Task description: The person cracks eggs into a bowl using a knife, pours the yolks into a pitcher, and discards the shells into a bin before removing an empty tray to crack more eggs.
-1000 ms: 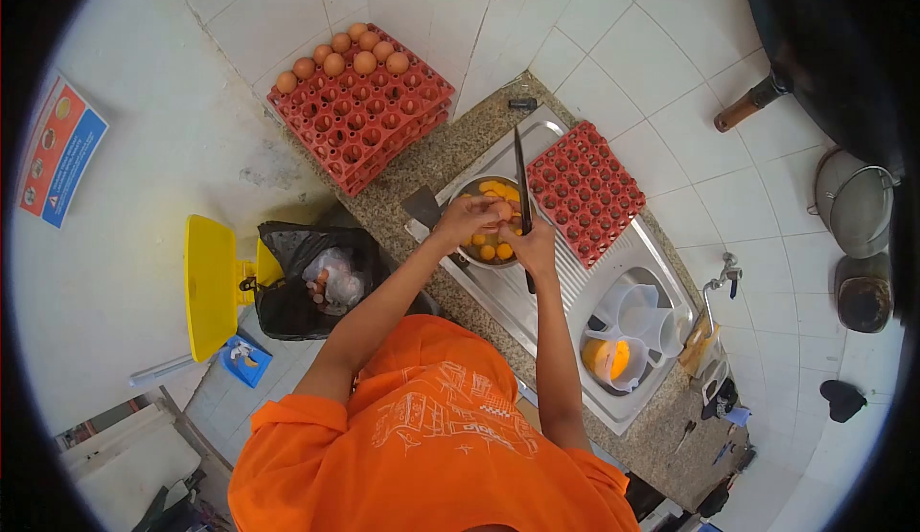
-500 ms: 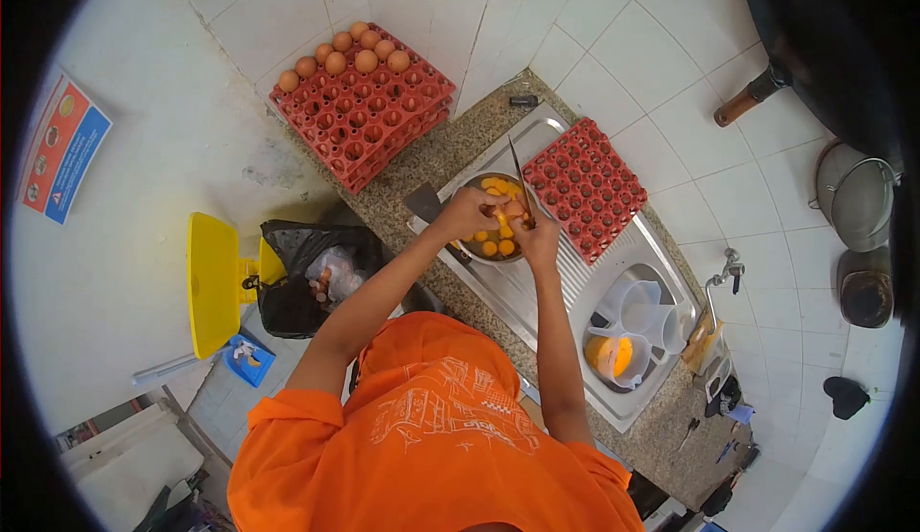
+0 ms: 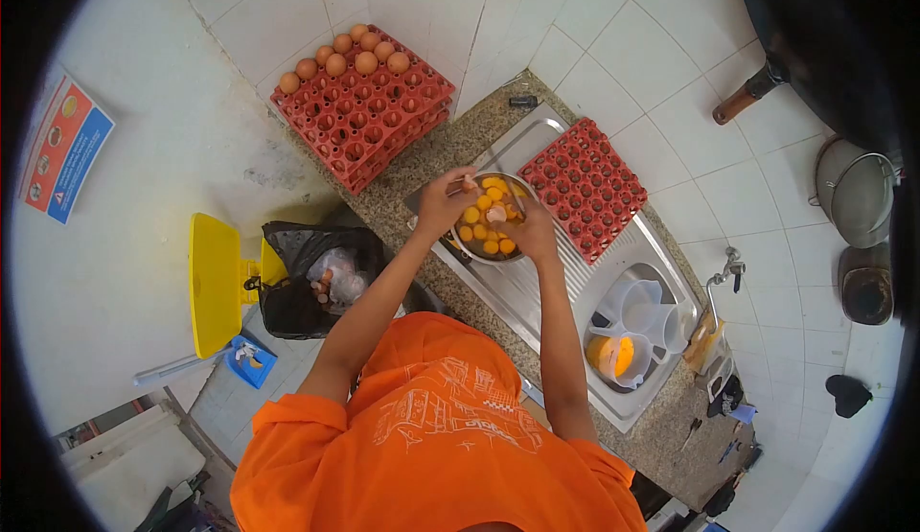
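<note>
The left hand (image 3: 441, 210) pinched an eggshell piece (image 3: 469, 185) near the rim of the metal bowl (image 3: 478, 258), which sat below both hands, probably to catch drips. Rightward, the right hand (image 3: 533, 232) gripped a shell half (image 3: 495, 214) over the yolks (image 3: 494, 194).

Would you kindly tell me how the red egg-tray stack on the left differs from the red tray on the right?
The stack holds brown eggs along its far end; the tray shows none. The stack stands on the counter; the tray lies on the drainboard. Both are red with rows of cups.
</note>
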Demonstrator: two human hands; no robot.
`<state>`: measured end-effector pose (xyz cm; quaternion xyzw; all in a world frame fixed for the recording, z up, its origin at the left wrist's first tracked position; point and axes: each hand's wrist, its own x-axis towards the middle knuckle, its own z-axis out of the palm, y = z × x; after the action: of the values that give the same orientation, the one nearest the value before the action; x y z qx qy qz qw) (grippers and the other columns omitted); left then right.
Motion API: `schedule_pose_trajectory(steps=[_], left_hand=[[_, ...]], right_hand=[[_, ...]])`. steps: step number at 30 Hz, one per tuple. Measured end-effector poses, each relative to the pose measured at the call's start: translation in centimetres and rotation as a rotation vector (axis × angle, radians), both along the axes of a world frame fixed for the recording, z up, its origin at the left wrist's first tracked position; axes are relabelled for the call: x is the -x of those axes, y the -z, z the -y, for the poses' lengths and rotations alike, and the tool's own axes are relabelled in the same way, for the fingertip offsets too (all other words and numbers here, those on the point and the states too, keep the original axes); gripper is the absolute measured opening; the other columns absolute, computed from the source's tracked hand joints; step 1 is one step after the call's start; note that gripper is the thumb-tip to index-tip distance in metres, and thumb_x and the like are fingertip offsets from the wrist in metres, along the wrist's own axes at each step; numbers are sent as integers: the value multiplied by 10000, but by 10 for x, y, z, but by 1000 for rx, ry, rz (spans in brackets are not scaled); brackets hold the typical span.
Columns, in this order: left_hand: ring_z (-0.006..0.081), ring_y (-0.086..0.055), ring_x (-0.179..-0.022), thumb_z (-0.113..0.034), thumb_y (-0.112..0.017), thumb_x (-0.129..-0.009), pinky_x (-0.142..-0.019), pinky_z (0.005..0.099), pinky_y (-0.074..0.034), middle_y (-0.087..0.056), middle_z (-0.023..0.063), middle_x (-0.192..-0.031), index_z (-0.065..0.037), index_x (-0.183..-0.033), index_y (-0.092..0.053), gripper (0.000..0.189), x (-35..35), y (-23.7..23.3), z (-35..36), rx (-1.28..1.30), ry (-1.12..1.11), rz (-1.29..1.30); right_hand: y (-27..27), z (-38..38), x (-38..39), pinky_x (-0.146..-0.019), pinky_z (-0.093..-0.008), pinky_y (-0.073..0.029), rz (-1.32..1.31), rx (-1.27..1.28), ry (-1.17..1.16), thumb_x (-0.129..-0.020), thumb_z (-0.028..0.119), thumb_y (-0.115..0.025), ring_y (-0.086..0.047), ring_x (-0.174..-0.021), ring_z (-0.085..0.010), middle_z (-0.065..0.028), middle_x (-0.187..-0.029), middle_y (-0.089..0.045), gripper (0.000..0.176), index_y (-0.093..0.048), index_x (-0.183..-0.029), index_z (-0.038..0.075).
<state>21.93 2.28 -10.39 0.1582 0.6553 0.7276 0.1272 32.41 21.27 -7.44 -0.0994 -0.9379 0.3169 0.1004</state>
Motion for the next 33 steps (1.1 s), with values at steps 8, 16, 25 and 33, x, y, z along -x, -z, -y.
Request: schedule_pose_trajectory(steps=[8,16,25,33], left_hand=[[129,-678,-1075,-71,-742,-940,-961,283,-541,-698,43,-1170,-42,-1315,-660,385,-8,-7,39,20,-7,214],[148,-652,-1112,-254,-649,-1021,-910,306,-565,-666,66,-1196,-49,-1342,-613,382,-25,8,22,-226,183,677],[233,-669,-1038,-341,-603,-1033,-892,378,-559,-658,96,-1194,-62,-1279,-617,372,-23,21,122,-476,46,794],[149,-658,-1068,-291,-655,-1030,-974,318,-501,-712,62,-1186,-16,-1185,-717,321,-37,-33,273,415,-552,103]], right_hand=[[34,18,9,-921,-458,-555,177,-56,13,-710,344,-883,-687,-1055,-375,-233,-1145,-696,696,-655,-1261,-14],[-4,25,11,-902,-422,-548,-51,332,12,-734,224,-883,-701,-1025,-336,-176,-1143,-709,607,-652,-1258,21],[-22,8,-45,-927,-337,-514,-52,409,90,-779,202,-899,-659,-997,-193,-98,-1088,-698,641,-623,-1322,1],[33,-41,-154,-781,-322,-526,90,420,625,-889,227,-816,-675,-801,-152,-72,-864,-723,355,-718,-1120,-23]])
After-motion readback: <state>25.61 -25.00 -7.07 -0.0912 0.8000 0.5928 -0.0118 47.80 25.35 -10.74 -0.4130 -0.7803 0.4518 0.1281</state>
